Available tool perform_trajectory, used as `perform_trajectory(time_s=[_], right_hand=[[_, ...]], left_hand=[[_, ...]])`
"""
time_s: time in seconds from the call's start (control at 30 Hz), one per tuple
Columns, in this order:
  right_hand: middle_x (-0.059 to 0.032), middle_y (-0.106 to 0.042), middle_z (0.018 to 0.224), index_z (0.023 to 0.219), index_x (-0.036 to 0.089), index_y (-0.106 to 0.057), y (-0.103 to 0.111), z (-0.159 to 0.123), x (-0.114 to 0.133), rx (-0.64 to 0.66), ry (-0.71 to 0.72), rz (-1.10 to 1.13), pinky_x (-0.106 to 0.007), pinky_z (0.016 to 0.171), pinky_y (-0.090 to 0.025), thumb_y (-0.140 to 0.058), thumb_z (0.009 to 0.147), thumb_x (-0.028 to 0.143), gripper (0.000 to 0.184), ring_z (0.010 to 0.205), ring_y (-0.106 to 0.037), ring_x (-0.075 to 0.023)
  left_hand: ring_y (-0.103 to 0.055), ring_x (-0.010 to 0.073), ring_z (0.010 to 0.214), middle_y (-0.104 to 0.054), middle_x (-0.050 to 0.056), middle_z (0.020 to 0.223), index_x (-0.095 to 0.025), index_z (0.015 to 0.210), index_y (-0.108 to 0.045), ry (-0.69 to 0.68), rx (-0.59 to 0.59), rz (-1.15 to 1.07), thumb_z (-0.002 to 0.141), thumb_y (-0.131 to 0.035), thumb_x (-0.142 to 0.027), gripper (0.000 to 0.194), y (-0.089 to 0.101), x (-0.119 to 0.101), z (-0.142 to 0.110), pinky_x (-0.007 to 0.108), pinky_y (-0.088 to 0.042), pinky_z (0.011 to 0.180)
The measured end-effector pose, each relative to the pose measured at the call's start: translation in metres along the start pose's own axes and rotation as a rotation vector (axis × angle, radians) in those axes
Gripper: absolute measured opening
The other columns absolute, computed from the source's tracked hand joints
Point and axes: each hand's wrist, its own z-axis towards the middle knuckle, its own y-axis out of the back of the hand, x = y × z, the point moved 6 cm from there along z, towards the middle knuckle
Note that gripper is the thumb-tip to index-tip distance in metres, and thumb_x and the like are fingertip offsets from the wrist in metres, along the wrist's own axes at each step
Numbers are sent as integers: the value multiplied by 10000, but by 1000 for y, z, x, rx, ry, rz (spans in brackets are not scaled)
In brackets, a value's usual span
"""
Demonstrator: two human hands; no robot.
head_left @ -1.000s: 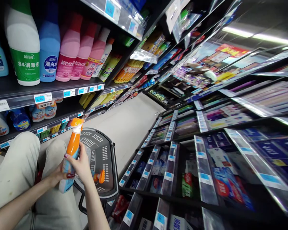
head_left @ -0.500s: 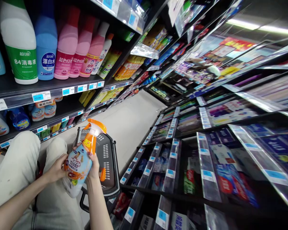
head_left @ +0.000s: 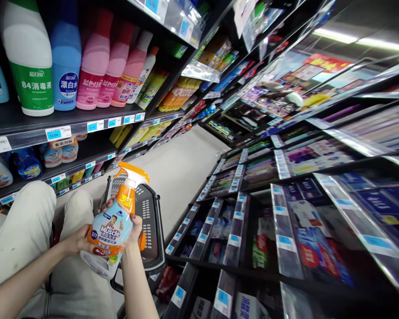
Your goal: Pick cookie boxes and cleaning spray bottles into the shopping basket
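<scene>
Between my two hands is a Mr Muscle spray bottle (head_left: 109,230) with a light blue and orange label, tilted, its orange trigger head pointing up and its front label towards me. My left hand (head_left: 78,239) is closed on the bottle's left side, with part of the fingers hidden behind it. On the right side my right hand (head_left: 134,232) grips it, thumb at the label's edge and fingertips showing behind the neck. Just beyond the bottle lies a dark shopping basket (head_left: 153,235) on the floor, with an orange part on it.
To the left, a shelf (head_left: 69,118) bears a white-and-green disinfectant bottle (head_left: 35,88), a blue bleach bottle (head_left: 66,66) and pink bottles (head_left: 92,66). A lower shelf holds more spray bottles (head_left: 69,150). Shelves of boxed goods (head_left: 312,248) line the right side of the aisle floor (head_left: 182,164).
The spray bottle has turned so its front label faces me more squarely, and it has come slightly closer. Both hands keep hold of it.
</scene>
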Motion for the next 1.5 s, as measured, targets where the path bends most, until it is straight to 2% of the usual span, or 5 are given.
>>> perform_trajectory(time_s=[0.37,0.6,0.8,0.97,1.5], right_hand=[[-71,-681,1046,1087,227,-641,43,12,177,156,96,-912,-349,720,-531,-799,652,478,526,780,-637,-193],[30,-608,677,843,206,-551,8,6,174,449,-120,-1272,-248,507,-419,-653,760,348,194,532,-569,-131],[61,-459,534,738,236,-435,30,-27,176,253,62,-1601,-268,498,-293,-608,838,369,240,450,-397,-117],[-48,-619,647,845,208,-487,109,-16,141,-116,-147,-1838,-298,567,-341,-536,919,372,186,607,-598,-221],[-80,-666,1082,1184,134,-588,350,83,-90,-543,-803,-1629,-392,842,-556,-545,975,393,336,935,-665,-192]], left_hand=[[-672,287,937,-748,19,958,-155,1055,-653,5,34,171,610,-831,-421,548,1,2,0,378,-521,870],[-660,289,968,-741,77,1043,-129,1070,-645,82,11,386,604,-855,-392,575,9,22,5,388,-533,876],[-520,308,1290,-552,124,1409,-206,1328,-503,-33,-255,665,716,-780,-385,695,35,-4,12,438,-433,1081],[-511,334,1265,-636,121,1275,-196,1230,-584,-117,-640,1208,841,-580,-322,409,73,-31,3,531,-391,1096],[-161,378,1499,-214,135,1633,-226,1563,-192,-111,-536,1940,963,-453,-370,671,75,30,35,623,-428,1052]])
